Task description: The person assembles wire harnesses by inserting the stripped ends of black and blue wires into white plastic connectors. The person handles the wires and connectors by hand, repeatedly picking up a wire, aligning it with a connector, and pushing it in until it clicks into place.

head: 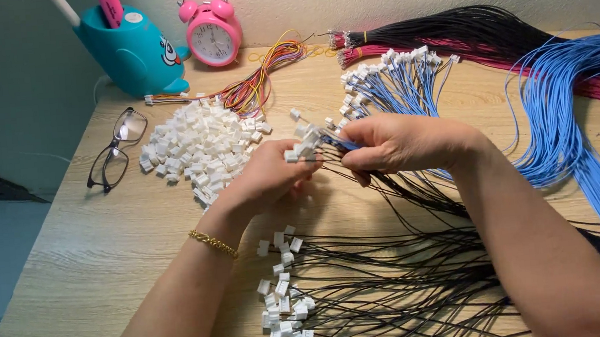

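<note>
Black wires (409,281) with white connector housings (282,305) on their ends lie nearest, fanned across the wooden desk (72,265); their long axes run roughly left to right, with the plug ends pointing left.

Above them the two hands meet at the middle of the desk. The left hand (265,178), a gold chain bracelet (213,244) on its wrist, is closed around a small white connector (292,155), pinched between thumb and fingertips. The right hand (405,142) is closed on a thin bundle of wires (341,142), blue and black, whose free ends point left toward the connector in the left hand. The bundle's long axis lies nearly level, left to right, and black strands trail down and right from the right hand's grip onto the desk.

Just left of the hands sits a heap of loose white connectors (198,148). Farther left, a pair of black-framed glasses (116,147) lies folded open. Behind the hands lie blue wires already tipped with white plugs (400,75), a long blue wire hank (567,112) curving down the right side, and black and red wire bundles (461,34). At the back edge stand a teal whale-shaped holder (130,53), a pink alarm clock (210,29), and a multicoloured wire loom (264,71).
</note>
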